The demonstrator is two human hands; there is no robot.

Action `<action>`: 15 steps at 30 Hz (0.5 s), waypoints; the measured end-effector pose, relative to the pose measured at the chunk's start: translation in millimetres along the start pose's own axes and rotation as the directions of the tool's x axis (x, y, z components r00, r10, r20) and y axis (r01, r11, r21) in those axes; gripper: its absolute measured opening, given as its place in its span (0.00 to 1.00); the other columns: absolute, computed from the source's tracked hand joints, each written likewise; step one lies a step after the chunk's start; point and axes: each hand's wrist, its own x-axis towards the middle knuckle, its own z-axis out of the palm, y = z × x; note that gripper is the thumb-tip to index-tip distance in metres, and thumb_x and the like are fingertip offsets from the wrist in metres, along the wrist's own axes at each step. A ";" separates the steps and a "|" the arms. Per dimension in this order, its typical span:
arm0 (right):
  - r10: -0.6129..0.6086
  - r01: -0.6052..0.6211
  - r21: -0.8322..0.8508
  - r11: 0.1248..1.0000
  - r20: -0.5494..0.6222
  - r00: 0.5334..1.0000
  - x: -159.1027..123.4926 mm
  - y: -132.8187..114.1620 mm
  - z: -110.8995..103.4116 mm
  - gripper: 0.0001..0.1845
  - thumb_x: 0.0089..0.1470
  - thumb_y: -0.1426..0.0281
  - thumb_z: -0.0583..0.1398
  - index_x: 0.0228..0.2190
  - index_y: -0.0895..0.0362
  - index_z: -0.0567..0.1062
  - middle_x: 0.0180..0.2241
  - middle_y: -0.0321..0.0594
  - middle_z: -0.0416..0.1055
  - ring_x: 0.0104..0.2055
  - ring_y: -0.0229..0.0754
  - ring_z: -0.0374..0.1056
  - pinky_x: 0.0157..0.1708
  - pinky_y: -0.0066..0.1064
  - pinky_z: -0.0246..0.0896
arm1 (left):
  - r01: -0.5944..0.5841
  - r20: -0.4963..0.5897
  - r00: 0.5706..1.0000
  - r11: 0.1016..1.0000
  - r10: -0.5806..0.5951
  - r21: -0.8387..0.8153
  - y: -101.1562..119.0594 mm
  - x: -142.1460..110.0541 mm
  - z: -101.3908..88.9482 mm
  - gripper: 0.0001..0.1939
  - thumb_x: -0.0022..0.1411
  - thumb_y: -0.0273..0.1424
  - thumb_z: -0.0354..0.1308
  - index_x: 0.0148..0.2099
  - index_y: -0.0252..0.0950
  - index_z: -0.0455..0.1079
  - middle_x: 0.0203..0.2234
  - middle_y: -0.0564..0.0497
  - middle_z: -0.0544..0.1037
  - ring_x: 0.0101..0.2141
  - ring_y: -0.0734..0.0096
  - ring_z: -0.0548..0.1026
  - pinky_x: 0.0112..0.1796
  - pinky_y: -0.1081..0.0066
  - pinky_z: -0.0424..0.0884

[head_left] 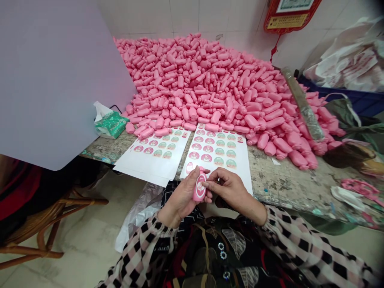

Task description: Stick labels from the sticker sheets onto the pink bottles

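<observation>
While my left hand (179, 199) wraps around a small pink plastic bottle (199, 189) and holds it nearly upright, my right hand (229, 190) comes in from the other side, its fingertips (207, 185) in a narrow pinch on the bottle's front. A round pink-and-white label (200, 187) sits there, though my fingers hide part of it, so I can't say whether it lies fully flat. The bottle is just off the near edge of a worn, stained table (285, 186), close to two white sticker sheets (216, 150) printed with rows of round pink and green labels. Behind the sheets, a large heap of pink bottles (192, 84) spreads back to a tiled wall (186, 16). A long wrapped rod (303, 104) leans across the heap's right side, and a green tissue packet (111, 125) lies beside its left side, by a pale board (51, 80). My checked sleeves (309, 240) run into the bottom of the view.
</observation>
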 end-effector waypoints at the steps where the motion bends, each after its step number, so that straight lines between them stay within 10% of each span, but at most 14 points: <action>1: 0.001 -0.001 -0.002 1.000 -0.004 1.000 0.0 -0.1 -0.3 0.12 0.47 0.57 0.61 0.24 0.52 0.72 0.22 0.35 0.71 0.27 0.40 0.67 0.27 0.32 0.61 | -0.001 0.003 1.000 1.000 0.001 -0.001 0.2 0.6 0.8 0.23 0.61 0.47 0.49 0.50 0.35 0.63 0.21 0.54 0.70 0.21 0.73 0.73 0.22 0.71 0.72; 10: 0.055 -0.071 0.160 0.985 0.102 0.993 0.5 -8.3 -0.5 0.14 0.49 0.56 0.60 0.24 0.54 0.70 0.18 0.33 0.71 0.22 0.38 0.67 0.25 0.30 0.60 | -0.048 0.017 0.999 0.996 0.047 0.071 0.6 4.2 1.9 0.25 0.60 0.50 0.47 0.48 0.34 0.65 0.19 0.54 0.70 0.17 0.77 0.69 0.17 0.77 0.66; 15: 0.069 -0.069 0.000 0.998 -0.021 0.997 -0.4 -3.3 0.6 0.12 0.47 0.58 0.61 0.23 0.53 0.71 0.20 0.34 0.72 0.25 0.39 0.67 0.24 0.29 0.58 | -0.130 -0.036 0.990 0.976 0.138 0.173 -3.2 5.9 1.1 0.23 0.58 0.50 0.49 0.44 0.37 0.64 0.18 0.58 0.66 0.17 0.78 0.67 0.17 0.79 0.63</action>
